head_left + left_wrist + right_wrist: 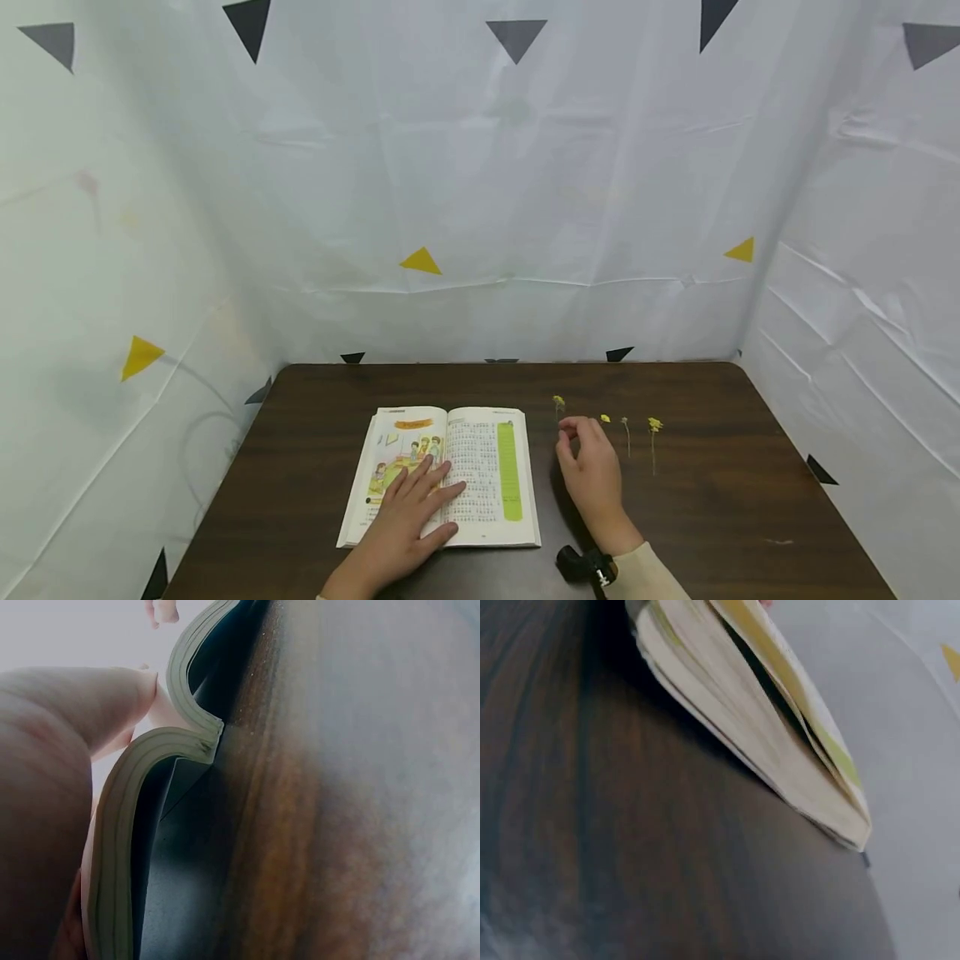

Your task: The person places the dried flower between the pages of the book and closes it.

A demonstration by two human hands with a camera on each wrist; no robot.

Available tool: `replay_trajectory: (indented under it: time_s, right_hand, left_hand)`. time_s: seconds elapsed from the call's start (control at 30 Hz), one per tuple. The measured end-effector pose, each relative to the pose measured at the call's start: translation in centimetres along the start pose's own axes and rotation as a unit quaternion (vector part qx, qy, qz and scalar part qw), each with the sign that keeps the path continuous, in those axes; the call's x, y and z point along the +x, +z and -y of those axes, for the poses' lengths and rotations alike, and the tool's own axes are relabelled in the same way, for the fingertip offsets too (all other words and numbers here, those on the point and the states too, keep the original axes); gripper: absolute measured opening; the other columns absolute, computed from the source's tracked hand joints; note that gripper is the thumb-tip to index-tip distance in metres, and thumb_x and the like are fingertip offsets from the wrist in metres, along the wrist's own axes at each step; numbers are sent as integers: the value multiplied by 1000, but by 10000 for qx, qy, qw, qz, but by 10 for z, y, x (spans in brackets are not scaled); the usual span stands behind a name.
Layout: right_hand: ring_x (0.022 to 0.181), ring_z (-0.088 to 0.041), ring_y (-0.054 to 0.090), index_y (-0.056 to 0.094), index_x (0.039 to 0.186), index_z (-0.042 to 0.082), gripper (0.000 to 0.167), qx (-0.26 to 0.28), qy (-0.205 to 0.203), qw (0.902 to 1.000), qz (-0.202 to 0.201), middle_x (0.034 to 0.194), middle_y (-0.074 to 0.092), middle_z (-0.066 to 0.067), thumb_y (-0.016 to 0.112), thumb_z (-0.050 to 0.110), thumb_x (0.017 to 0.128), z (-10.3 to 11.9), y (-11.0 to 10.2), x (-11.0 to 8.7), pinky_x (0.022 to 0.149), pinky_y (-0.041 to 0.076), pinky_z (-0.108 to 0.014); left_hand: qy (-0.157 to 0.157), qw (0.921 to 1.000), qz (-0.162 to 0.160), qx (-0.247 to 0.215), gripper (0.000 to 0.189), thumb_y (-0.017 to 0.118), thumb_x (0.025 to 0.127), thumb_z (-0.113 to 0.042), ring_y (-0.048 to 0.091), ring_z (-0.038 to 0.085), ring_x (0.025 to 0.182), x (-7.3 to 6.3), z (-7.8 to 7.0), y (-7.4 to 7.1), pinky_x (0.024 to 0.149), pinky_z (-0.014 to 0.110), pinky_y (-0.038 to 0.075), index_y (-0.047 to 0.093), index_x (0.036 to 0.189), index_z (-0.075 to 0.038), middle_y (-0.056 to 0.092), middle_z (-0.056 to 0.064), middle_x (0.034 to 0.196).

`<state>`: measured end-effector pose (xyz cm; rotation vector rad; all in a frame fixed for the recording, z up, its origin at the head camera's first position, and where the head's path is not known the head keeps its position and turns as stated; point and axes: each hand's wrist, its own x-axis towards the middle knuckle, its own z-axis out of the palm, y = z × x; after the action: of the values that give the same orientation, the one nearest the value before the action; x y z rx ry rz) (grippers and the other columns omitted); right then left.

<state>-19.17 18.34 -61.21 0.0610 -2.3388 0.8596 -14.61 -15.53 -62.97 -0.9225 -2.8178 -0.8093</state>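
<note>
An open book [487, 533] lies on the dark table, with a coloured picture on its left page and print beside a green strip on its right page. My left hand [401, 529] rests on it with fingers spread across the left page and the fold. In the left wrist view the thumb lies over the curved page edges [112, 847]. To the right of the book, my right hand [592, 471] pinches the stem of a small yellow flower [558, 402] between thumb and fingertips; the lower stem is hidden behind the fingers.
Beside the right hand lie another yellow flower [605, 418], a thin pale flower [625, 425] and a larger yellow flower [655, 425]. A black wrist camera [577, 565] sits at the right wrist. White sheeting [510, 200] with triangles surrounds the table's back and sides.
</note>
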Motion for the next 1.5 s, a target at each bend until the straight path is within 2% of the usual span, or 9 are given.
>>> replay_trajectory:
  time_s: [0.3,0.6,0.83,0.93,1.07,1.17,1.33,1.43,1.5]
  right_hand:
    - [80,-14,62,74,109,13,13,764,407,9962,132,97,69,3,75,5,99,31,-15,1,70,52,-30]
    - [71,-10,59,76,105,10,13,2311,1352,9605,753,89,68,0,73,-1,97,84,-3,-15,61,49,-20]
    - [70,-10,60,75,103,14,14,2399,1390,9550,1057,87,68,3,74,2,97,108,16,-30,58,50,-21]
    - [61,-8,58,74,106,11,11,2814,1793,9337,1295,88,68,-2,73,2,99,112,28,-38,50,52,-23]
    - [58,-13,59,71,112,2,11,3580,2299,8911,1581,90,65,-12,70,2,101,118,40,-49,46,56,-29]
    - [67,-17,64,69,114,-2,12,3798,2425,8773,1650,91,65,-14,68,2,102,121,49,-56,54,62,-32]
    - [64,-15,66,68,112,1,10,3782,2532,8721,1796,87,66,-13,68,3,103,115,61,-62,58,63,-31]
    - [61,-14,64,68,111,3,9,3656,2437,8777,1917,85,66,-14,69,4,102,110,61,-60,55,59,-26]
    - [61,-11,62,70,109,6,8,3429,2282,8896,1976,84,66,-10,71,5,102,108,60,-59,54,55,-22]
  left_hand:
    - [70,10000,-23,-20,56,68,105,-51,28,36,168,2,-2,0,129,70,20,57,158,-37,44,3,175]
    - [124,9998,-142,20,56,70,104,-49,32,39,166,-2,-1,2,127,70,21,59,158,-36,46,4,173]
    - [150,9998,-93,-5,57,71,104,-48,30,38,167,-1,0,3,128,71,22,59,158,-35,46,4,173]
    - [127,9999,-93,43,57,71,103,-47,31,38,166,-4,1,3,127,70,22,60,157,-34,47,4,173]
    - [169,9996,-159,165,57,72,103,-47,33,39,166,-6,1,1,127,71,23,61,157,-33,48,4,172]
    - [192,9996,-172,129,57,72,102,-46,32,40,166,-6,1,-1,126,73,23,62,156,-30,49,5,172]
    - [180,9996,-193,53,57,73,102,-47,29,40,167,-4,2,-1,127,72,23,63,155,-31,45,7,174]
    - [-35,9998,-213,-25,61,75,100,-52,19,43,169,-2,3,0,129,71,22,61,156,-31,32,13,179]
    - [-259,9993,-251,-111,67,77,97,-56,13,44,170,-1,3,2,130,70,20,59,157,-30,24,17,182]
